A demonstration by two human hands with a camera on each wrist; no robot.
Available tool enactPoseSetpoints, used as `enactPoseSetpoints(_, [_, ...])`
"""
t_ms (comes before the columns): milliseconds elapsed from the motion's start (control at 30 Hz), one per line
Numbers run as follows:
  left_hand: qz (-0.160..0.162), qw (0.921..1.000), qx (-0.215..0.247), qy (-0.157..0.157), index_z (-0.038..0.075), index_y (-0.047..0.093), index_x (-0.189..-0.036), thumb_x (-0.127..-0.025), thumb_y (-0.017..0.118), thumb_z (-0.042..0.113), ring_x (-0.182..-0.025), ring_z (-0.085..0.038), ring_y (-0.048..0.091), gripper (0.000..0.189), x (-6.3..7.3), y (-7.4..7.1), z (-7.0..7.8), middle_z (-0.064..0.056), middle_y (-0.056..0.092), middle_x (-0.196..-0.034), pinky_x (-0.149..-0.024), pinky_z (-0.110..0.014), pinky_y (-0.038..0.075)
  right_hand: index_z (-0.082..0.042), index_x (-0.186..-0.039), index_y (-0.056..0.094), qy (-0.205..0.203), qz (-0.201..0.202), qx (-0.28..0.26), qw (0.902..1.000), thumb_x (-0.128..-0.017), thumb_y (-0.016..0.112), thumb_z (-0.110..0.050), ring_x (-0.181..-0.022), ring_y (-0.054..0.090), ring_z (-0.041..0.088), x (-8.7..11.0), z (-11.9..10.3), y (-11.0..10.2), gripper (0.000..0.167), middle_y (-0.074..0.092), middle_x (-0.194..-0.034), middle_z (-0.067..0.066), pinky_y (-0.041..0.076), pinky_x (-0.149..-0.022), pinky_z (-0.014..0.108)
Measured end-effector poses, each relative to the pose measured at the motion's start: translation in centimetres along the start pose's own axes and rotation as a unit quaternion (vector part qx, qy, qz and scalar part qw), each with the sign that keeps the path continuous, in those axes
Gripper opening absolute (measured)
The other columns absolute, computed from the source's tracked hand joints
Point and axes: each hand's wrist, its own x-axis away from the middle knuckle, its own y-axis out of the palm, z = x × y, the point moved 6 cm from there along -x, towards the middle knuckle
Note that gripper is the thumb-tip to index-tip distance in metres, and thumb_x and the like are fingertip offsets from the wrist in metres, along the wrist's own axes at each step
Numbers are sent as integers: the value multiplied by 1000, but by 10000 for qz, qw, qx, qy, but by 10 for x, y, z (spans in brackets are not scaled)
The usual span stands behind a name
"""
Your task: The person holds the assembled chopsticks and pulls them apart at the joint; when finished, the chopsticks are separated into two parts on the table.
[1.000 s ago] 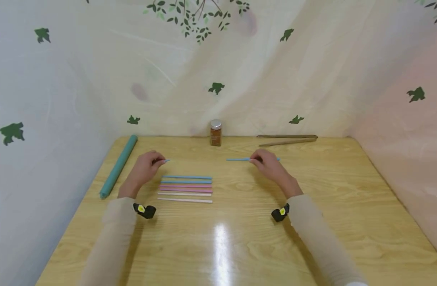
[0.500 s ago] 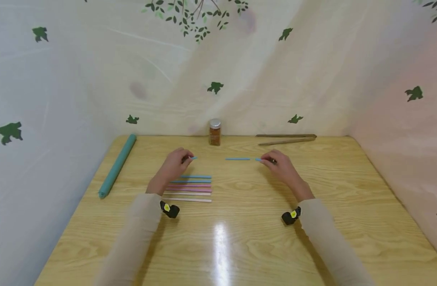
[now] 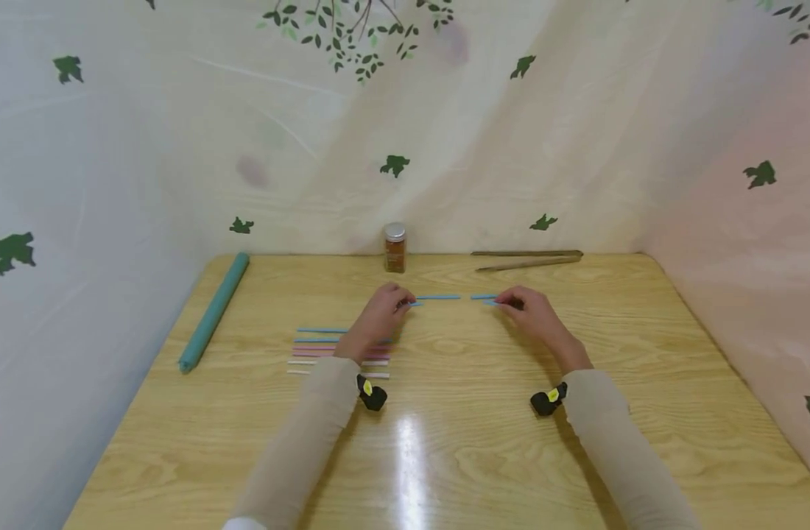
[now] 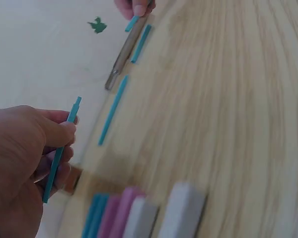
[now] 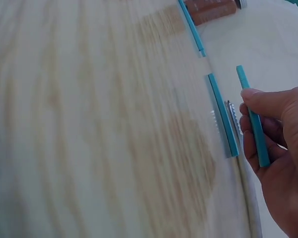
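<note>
My left hand (image 3: 381,313) pinches a short blue stick (image 4: 58,158) with a narrower tip, between thumb and fingers. It is near the left end of a short blue stick (image 3: 438,297) lying on the table. To the right, my right hand (image 3: 531,313) pinches another short blue stick (image 5: 256,131), just in front of a second lying blue stick (image 5: 222,114). The two lying sticks are in line end to end, a small gap between them. Blue, pink and white sticks (image 3: 305,350) lie in a row at the left, partly hidden by my left forearm.
A spice jar (image 3: 395,250) with a silver lid stands at the table's back edge. Long tongs (image 3: 531,260) lie at the back right. Along the left side lies a teal roll (image 3: 214,313). A patterned cloth wall (image 3: 312,147) rises behind the table.
My left hand has moved right with its stick, across the row, to the lying blue sticks. My right hand has shifted slightly right, holding a stick, and the second lying stick now shows.
</note>
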Motion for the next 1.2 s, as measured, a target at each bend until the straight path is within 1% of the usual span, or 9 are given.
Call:
enactPoseSetpoints(133, [71, 9999, 77, 66, 3, 67, -105, -96, 53, 4, -94, -25, 54, 17, -7, 15, 11, -11, 57, -100, -88, -38, 45, -5, -102, 70, -82, 3, -84, 9999, -93, 63, -14, -88, 57, 22, -1, 4, 2, 15, 65, -101, 11, 46, -77, 35])
enactPoseSetpoints(233, [72, 9999, 105, 65, 3, 67, -105, -96, 53, 2, -94, -24, 55, 17, -12, 25, 16, -10, 58, -99, -87, -37, 46, -6, -101, 71, -45, -44, -307, 9995, -92, 65, -16, -90, 57, 21, -3, 7, 6, 15, 64, -100, 10, 45, -79, 34])
enactPoseSetpoints(367, [137, 9998, 169, 16, 3, 67, -103, -94, 55, 1, -93, -22, 56, 15, -20, 36, 19, -10, 59, -98, -87, -35, 46, -7, -100, 71, 33, -79, -541, 9985, -91, 65, -17, -93, 56, 22, -5, 11, 10, 14, 63, -101, 9, 44, -83, 36])
enactPoseSetpoints(500, [191, 9994, 253, -100, 4, 66, -101, -94, 55, 2, -93, -20, 56, 13, -26, 45, 20, -8, 59, -98, -87, -33, 46, -7, -99, 72, -95, 8, -445, 9990, -90, 67, -17, -92, 56, 23, -6, 12, 12, 15, 63, -100, 10, 44, -82, 36])
enactPoseSetpoints(667, [207, 9987, 320, -337, 6, 66, -102, -96, 54, 4, -94, -20, 54, 14, -30, 52, 18, -7, 58, -99, -87, -34, 46, -7, -98, 73, -276, 109, -427, 9986, -89, 68, -17, -90, 56, 22, -8, 10, 13, 14, 63, -98, 10, 43, -82, 36])
enactPoseSetpoints(800, [388, 9976, 307, -479, 6, 67, -100, -95, 56, 4, -94, -22, 53, 13, -29, 56, 16, -7, 59, -97, -86, -34, 45, -9, -98, 74, -243, 166, -482, 9984, -89, 68, -17, -89, 56, 20, -10, 12, 16, 13, 64, -97, 8, 44, -81, 35])
enactPoseSetpoints(967, [687, 9963, 262, -446, 5, 69, -97, -93, 58, 1, -89, -22, 51, 12, -27, 55, 19, -7, 57, -93, -82, -33, 44, -10, -97, 75, -240, 244, -443, 9984, -89, 69, -16, -89, 57, 20, -11, 12, 17, 12, 64, -96, 7, 45, -81, 34])
enactPoseSetpoints(1133, [677, 9958, 110, -611, 8, 71, -98, -93, 58, 5, -87, -22, 50, 14, -28, 56, 23, -6, 57, -93, -81, -33, 43, -9, -97, 75, -463, 257, -128, 9985, -89, 68, -15, -89, 57, 21, -13, 10, 17, 12, 64, -96, 8, 45, -80, 35])
enactPoseSetpoints(1200, [636, 9952, 32, -749, 10, 72, -100, -94, 58, 7, -89, -23, 51, 15, -30, 58, 22, -6, 57, -95, -83, -35, 42, -8, -97, 75, -474, 220, -57, 9986, -89, 68, -15, -89, 57, 22, -14, 10, 18, 13, 64, -96, 8, 45, -79, 36])
